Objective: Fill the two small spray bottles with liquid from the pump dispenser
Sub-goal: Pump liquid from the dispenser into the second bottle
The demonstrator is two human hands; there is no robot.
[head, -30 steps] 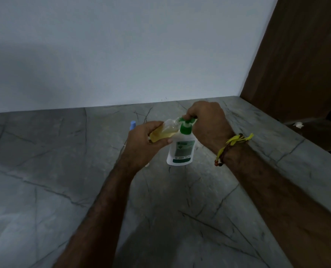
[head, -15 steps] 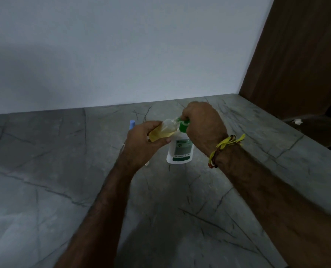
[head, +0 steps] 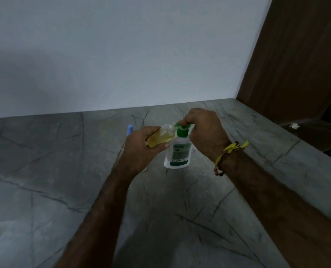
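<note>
A white pump dispenser [head: 179,151] with a green pump head and a green label stands on the grey marble counter [head: 44,190]. My right hand [head: 203,132] rests on top of the pump head, fingers curled over it. My left hand [head: 141,147] grips a small clear spray bottle [head: 161,136] partly filled with yellow liquid, tilted with its open neck at the green nozzle. A blue cap [head: 130,129], likely of a second small bottle, pokes out behind my left hand; the rest of it is hidden.
A white wall runs along the back of the counter. A brown wooden panel [head: 296,64] rises at the right, with a lower dark ledge and a small white scrap [head: 294,125] beyond the counter's right edge.
The pump head went down half a second ago under my right hand and is back up now. The small bottle has stayed at the nozzle in my left hand.
</note>
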